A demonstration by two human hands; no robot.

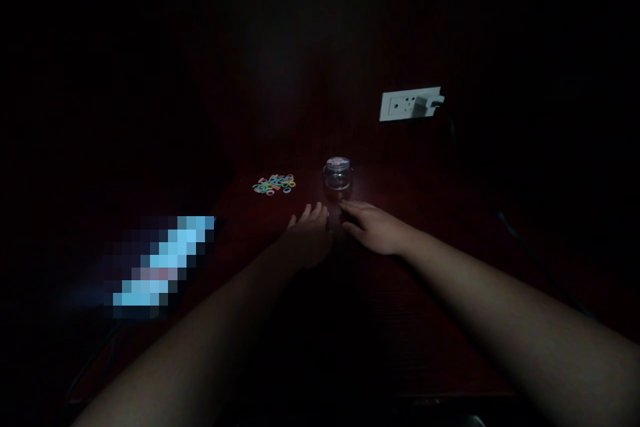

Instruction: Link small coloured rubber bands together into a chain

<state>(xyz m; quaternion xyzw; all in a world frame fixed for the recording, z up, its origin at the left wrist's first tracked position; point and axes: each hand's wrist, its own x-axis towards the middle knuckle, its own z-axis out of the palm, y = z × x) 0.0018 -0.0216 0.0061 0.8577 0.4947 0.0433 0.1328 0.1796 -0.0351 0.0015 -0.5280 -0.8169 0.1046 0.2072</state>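
A small clear jar (338, 179) with a lid stands upright on the dark red table, and I make out nothing inside it. To its left lies a loose pile of coloured rings (274, 184), perhaps hair ties, in pink, yellow, green and blue. My left hand (311, 235) rests palm down in front of the pile and jar, fingers spread, holding nothing. Just in front of the jar, my right hand (373, 225) reaches in from the right with its fingers stretched out and thumb apart. Neither hand appears to touch the jar or the rings.
A lit screen (165, 267), blurred into blocks, sits at the left edge of the table (400, 333). A white wall socket (411, 104) with a plugged-in charger (431, 103) is at the back right. A dark cable (540, 263) runs along the right side. The surroundings are very dark.
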